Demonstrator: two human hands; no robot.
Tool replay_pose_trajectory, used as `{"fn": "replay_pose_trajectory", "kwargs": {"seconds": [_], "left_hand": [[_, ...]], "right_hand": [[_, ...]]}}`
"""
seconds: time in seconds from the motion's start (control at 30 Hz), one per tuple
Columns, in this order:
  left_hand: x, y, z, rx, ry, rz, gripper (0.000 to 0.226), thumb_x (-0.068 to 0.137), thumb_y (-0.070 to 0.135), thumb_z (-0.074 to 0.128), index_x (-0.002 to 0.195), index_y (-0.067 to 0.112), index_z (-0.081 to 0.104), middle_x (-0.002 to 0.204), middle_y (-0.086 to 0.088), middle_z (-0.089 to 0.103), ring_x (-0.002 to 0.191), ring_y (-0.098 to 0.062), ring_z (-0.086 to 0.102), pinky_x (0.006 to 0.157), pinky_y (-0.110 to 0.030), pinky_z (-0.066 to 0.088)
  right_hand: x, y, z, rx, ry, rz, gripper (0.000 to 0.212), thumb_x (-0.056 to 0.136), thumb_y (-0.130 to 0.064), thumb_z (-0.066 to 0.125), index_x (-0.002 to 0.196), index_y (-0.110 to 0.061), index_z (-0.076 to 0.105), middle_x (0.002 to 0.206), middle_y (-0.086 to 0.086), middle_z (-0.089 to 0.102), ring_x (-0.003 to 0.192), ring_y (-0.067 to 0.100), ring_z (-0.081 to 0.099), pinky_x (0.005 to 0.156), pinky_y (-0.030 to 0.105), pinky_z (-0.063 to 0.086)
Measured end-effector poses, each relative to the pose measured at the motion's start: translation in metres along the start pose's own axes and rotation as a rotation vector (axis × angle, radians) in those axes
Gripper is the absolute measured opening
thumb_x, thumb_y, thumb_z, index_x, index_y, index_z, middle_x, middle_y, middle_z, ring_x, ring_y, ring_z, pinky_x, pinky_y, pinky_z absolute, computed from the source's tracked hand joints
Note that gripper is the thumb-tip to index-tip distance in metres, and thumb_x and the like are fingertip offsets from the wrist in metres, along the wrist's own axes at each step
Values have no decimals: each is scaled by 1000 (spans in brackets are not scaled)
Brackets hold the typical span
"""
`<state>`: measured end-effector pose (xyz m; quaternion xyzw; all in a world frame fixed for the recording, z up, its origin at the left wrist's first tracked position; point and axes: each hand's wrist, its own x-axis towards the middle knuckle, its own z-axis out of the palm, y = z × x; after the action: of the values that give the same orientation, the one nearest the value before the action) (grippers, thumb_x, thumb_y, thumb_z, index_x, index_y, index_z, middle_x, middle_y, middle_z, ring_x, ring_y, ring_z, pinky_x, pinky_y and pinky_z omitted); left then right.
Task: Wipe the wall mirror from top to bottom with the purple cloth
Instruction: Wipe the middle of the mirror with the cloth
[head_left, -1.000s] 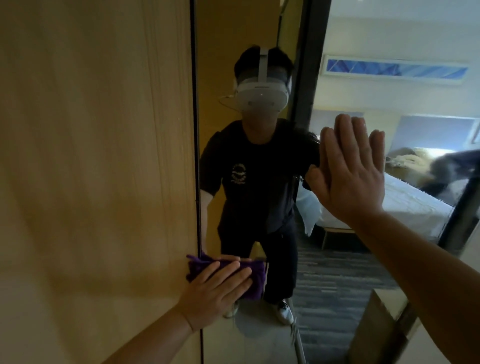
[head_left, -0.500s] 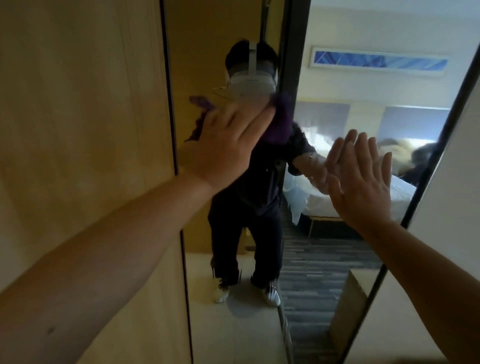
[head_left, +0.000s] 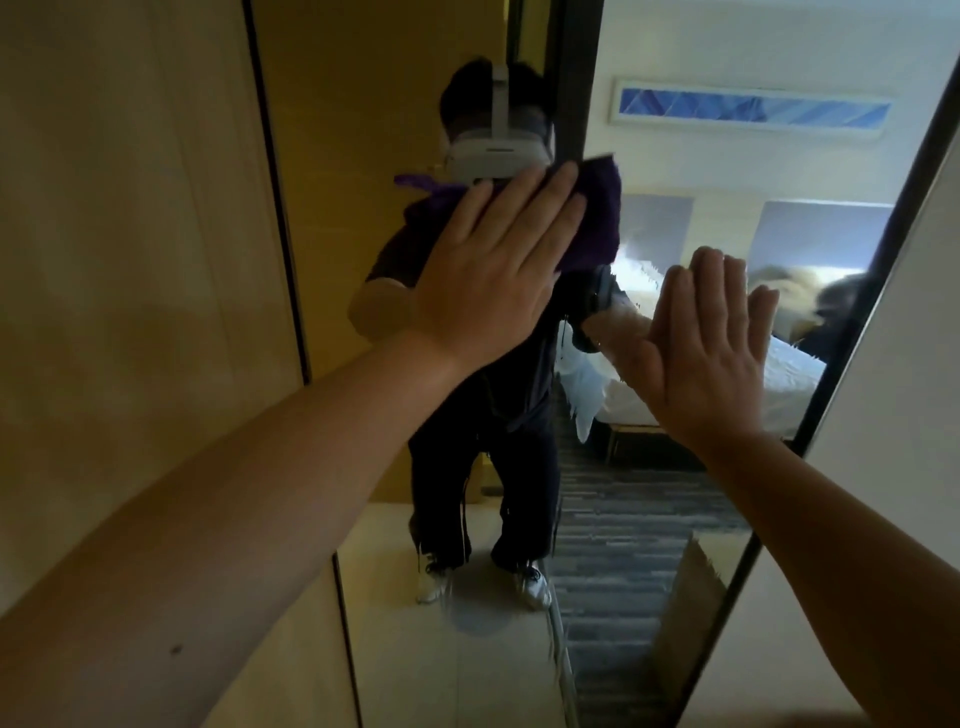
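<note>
— So where do the fingers (head_left: 524, 208) of the left hand (head_left: 488, 275) lie?

— Straight and spread, pressing the purple cloth (head_left: 592, 218) flat on the wall mirror (head_left: 649, 519), in its upper half, about midway between the side edges.

— And the cloth itself?

— Bunched under the palm; folds stick out beyond the fingertips, up and to the right. Most of it is hidden.

— The right hand (head_left: 711, 353)?

— Flat and released, palm on the glass near the mirror's right edge, holding nothing. Both forearms are cut off by the frame.
</note>
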<state>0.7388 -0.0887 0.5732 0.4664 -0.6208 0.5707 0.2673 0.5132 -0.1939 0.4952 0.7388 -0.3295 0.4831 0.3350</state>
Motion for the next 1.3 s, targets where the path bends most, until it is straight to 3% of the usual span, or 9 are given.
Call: {"fn": "replay_pose_trajectory", "kwargs": {"seconds": [0.1,0.2,0.37,0.57,0.7,0.8,0.93,1.13,1.3], "left_hand": [[-48,27,8,-44,28,-33,47,103,26,42,147,10,43,154,-10,40,143,-30,36,115,-50,32],[-113,56,22,-54,-10,47,47,103,27,42,147,11,42,154,-11,41,143,-32,37,113,-51,35],[-227,94,38,-34,-154,169,57,100,24,42,155,16,26,161,-5,27,149,-27,24,119,-48,21],[-243,101,35,-90,-210,149,47,107,26,33,154,21,29,159,0,31,143,-25,34,113,-43,30],[-216,100,19,-181,-230,91,37,105,19,43,140,24,53,146,4,51,124,-23,52,91,-42,48],[-168,97,4,-259,-199,16,35,105,10,37,134,18,54,140,-1,58,110,-26,58,80,-43,51],[-58,68,-11,-268,-1,-84,38,107,15,27,134,12,54,138,-9,59,109,-31,54,84,-44,46],[110,38,-17,-135,230,-68,46,91,3,56,136,10,57,140,-7,57,118,-26,48,95,-41,45],[159,45,-5,-46,119,-2,47,93,7,56,140,15,54,147,-6,50,133,-29,48,102,-41,42]], "right_hand": [[0,1,5,6,21,4,71,102,-47,32,157,-6,13,163,22,13,151,32,1,119,63,7],[0,2,8,6,63,-4,69,102,-45,35,156,-4,19,161,25,19,150,35,8,117,65,11],[1,2,9,14,103,3,66,104,-44,33,155,-3,22,159,24,23,149,31,7,117,65,12],[1,-1,5,14,74,16,66,103,-41,35,155,-4,21,161,23,21,150,30,3,119,60,6],[1,2,-14,96,-57,3,68,103,-40,40,157,-6,16,164,18,11,153,32,1,122,59,4],[-1,13,-32,124,-69,47,68,105,-47,30,158,-7,13,165,15,8,153,32,5,123,56,4],[-3,43,-44,22,-121,134,73,105,-55,13,157,-5,16,165,19,9,153,35,4,122,58,3],[-5,59,-38,-14,-190,68,67,104,-42,34,155,-2,19,163,23,11,152,33,-3,122,58,4],[-6,66,-42,34,-184,21,64,104,-36,43,155,-5,20,163,21,14,152,34,1,122,57,4]]}}
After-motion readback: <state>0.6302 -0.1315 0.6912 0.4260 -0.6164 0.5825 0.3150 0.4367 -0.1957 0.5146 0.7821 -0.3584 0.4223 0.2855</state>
